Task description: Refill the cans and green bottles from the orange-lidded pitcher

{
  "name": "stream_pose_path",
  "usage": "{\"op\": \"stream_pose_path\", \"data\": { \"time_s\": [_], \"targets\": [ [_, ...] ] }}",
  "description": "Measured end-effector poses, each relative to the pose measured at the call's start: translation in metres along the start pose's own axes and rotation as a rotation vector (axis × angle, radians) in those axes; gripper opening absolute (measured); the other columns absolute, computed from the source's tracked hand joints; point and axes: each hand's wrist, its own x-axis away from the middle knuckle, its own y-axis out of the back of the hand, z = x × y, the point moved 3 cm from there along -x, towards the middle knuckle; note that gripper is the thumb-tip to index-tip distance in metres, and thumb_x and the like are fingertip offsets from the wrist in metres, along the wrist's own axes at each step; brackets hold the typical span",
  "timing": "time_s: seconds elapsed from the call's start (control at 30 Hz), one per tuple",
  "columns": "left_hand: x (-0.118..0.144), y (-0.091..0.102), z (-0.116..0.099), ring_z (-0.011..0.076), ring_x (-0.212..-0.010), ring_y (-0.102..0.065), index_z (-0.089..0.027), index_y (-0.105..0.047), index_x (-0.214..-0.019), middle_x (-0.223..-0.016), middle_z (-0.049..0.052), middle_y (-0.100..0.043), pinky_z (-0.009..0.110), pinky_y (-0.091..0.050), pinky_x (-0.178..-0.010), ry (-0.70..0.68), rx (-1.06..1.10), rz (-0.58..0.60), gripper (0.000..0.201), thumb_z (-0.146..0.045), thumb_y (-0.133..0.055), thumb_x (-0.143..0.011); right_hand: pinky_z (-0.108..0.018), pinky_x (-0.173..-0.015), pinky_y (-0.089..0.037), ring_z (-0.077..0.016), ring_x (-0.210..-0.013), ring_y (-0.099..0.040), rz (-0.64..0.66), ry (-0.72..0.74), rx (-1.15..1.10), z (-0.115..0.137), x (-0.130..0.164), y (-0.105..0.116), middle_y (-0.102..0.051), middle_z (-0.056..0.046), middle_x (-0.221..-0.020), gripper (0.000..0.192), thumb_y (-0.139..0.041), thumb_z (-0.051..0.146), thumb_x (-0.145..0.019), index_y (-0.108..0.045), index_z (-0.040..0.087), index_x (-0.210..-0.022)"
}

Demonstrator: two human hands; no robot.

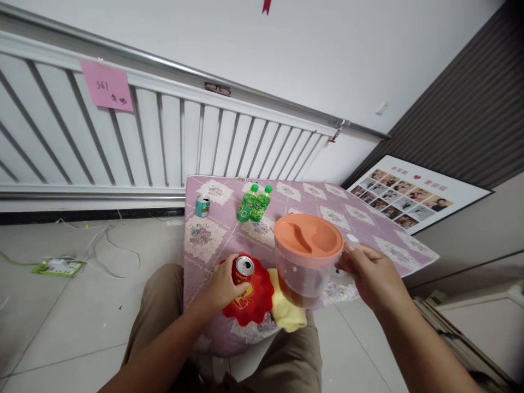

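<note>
Two bare hands at the near edge of a small table (pixel 213 240) in a quilted lilac floral cloth

Right hand (pixel 374 275) grips the handle of a clear plastic jug (pixel 307 267), orange-lidded, brown liquid low inside; left hand (pixel 223 286) wraps a red metal can (pixel 244 268) over a scalloped red mat (pixel 254 303); twin green bottles (pixel 254 203) mid-table, teal can (pixel 202 206) far-left corner

The left hand (pixel 223 286) is gripping a red can (pixel 242 271) on the tabletop (pixel 311 199) while the right hand (pixel 370 275) is holding a clear pitcher (pixel 307 256) (orange lid) by its handle.

2 green bottles (pixel 254 203) mid-table, bare cloth (pixel 311 199) beyond
</note>
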Motion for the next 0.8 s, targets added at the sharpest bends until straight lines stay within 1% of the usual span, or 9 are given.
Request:
{"op": "stream_pose_path", "data": {
  "time_s": [0.1, 0.13, 0.2, 0.3, 0.43, 0.6, 0.8],
  "targets": [
    [-0.001, 0.003, -0.004, 0.0302, -0.120, -0.062, -0.022, -0.052, -0.129, -0.128, 0.010, -0.066, 0.050, -0.044, -0.109, -0.009, 0.027, 0.018, 0.069, -0.014, -0.078, -0.065, -0.028, -0.050, -0.036, -0.0126, -0.049, -0.045, -0.023, -0.095, 0.010, 0.002, 0.003, 0.005, -0.050, 0.002, -0.048, 0.057, -0.073, 0.074, -0.064, -0.055, 0.022, -0.052],
    [-0.001, 0.005, -0.007, 0.0301, -0.120, -0.062, -0.022, -0.053, -0.128, -0.128, 0.010, -0.066, 0.050, -0.043, -0.109, -0.018, 0.047, 0.013, 0.068, -0.013, -0.077, -0.065, -0.028, -0.050, -0.035, -0.0125, -0.049, -0.045, -0.022, -0.102, 0.030, 0.004, 0.003, 0.006, -0.051, 0.001, -0.048, 0.056, -0.074, 0.074, -0.063, -0.057, 0.021, -0.052],
    [-0.001, 0.009, -0.013, 0.0296, -0.122, -0.060, -0.023, -0.053, -0.129, -0.129, 0.009, -0.065, 0.049, -0.042, -0.110, -0.045, 0.097, -0.006, 0.068, -0.013, -0.077, -0.066, -0.027, -0.049, -0.034, -0.0122, -0.049, -0.044, -0.011, -0.087, 0.079, 0.009, 0.005, 0.006, -0.052, 0.000, -0.047, 0.056, -0.073, 0.073, -0.063, -0.058, 0.021, -0.051],
    [0.001, 0.015, -0.025, 0.0283, -0.124, -0.059, -0.026, -0.053, -0.130, -0.130, 0.007, -0.064, 0.047, -0.042, -0.111, -0.089, 0.156, -0.034, 0.068, -0.016, -0.076, -0.067, -0.027, -0.049, -0.033, -0.0114, -0.048, -0.041, 0.019, -0.048, 0.120, 0.015, 0.006, 0.005, -0.049, 0.001, -0.046, 0.056, -0.072, 0.072, -0.064, -0.055, 0.022, -0.047],
    [0.001, 0.018, -0.034, 0.0270, -0.128, -0.056, -0.025, -0.050, -0.134, -0.135, 0.008, -0.060, 0.045, -0.040, -0.114, -0.103, 0.212, -0.050, 0.070, -0.016, -0.074, -0.069, -0.027, -0.048, -0.032, -0.0114, -0.048, -0.039, 0.057, -0.011, 0.152, 0.020, 0.006, 0.005, -0.047, 0.002, -0.047, 0.056, -0.069, 0.073, -0.067, -0.055, 0.022, -0.050],
    [0.002, 0.019, -0.035, 0.0296, -0.134, -0.051, -0.022, -0.048, -0.138, -0.140, 0.012, -0.056, 0.049, -0.035, -0.118, -0.061, 0.223, -0.088, 0.075, -0.012, -0.072, -0.067, -0.027, -0.049, -0.033, -0.0117, -0.049, -0.039, 0.106, 0.035, 0.259, 0.026, 0.005, 0.005, -0.045, 0.002, -0.049, 0.055, -0.064, 0.071, -0.074, -0.052, 0.022, -0.051],
    [0.007, 0.019, -0.035, 0.0316, -0.142, -0.045, -0.025, -0.044, -0.143, -0.151, 0.011, -0.050, 0.051, -0.030, -0.122, 0.031, 0.247, -0.054, 0.084, -0.011, -0.074, -0.066, -0.027, -0.048, -0.035, -0.0127, -0.050, -0.040, 0.146, 0.051, 0.341, 0.037, 0.003, -0.002, -0.044, 0.003, -0.050, 0.051, -0.065, 0.068, -0.074, -0.054, 0.023, -0.052]
  ]
}}
